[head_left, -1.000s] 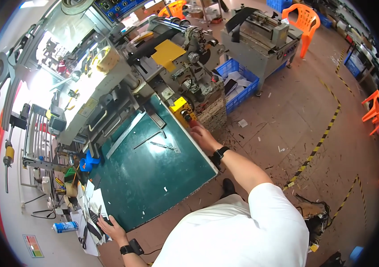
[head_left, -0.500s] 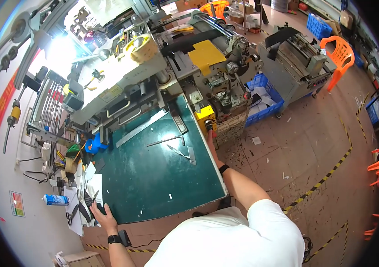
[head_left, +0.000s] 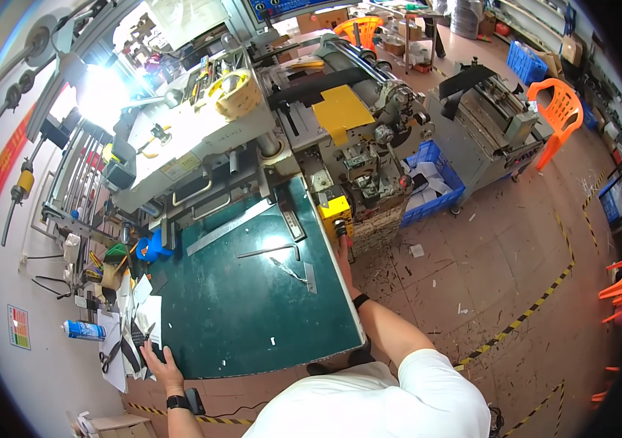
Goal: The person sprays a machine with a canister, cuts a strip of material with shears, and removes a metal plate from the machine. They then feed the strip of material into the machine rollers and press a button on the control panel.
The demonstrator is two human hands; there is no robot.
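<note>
My left hand (head_left: 163,367) is open, fingers spread, at the near left corner of a green-topped table (head_left: 216,321), beside papers (head_left: 149,317) and black-handled scissors (head_left: 109,358). My right hand (head_left: 344,252) reaches along the table's right edge to the black knob (head_left: 339,227) on a yellow control box (head_left: 335,208). Its fingertips are at the knob, but they are too small and hidden to show whether they grip it. On the tabletop lie a hex key (head_left: 271,252), a long steel ruler (head_left: 230,226), a small metal plate (head_left: 311,278) and a dark metal bar (head_left: 290,217).
A heavy press machine (head_left: 187,157) overhangs the table's far side. A blue-and-white spray can (head_left: 85,331) and a blue container (head_left: 154,247) are at the left. To the right are a blue crate (head_left: 435,208), another machine (head_left: 489,109) and an orange chair (head_left: 560,109).
The whole view has shifted slightly, with the near table edge sitting lower and farther left. Both hands stay at the same places: the left at the table corner, the right at the knob.
</note>
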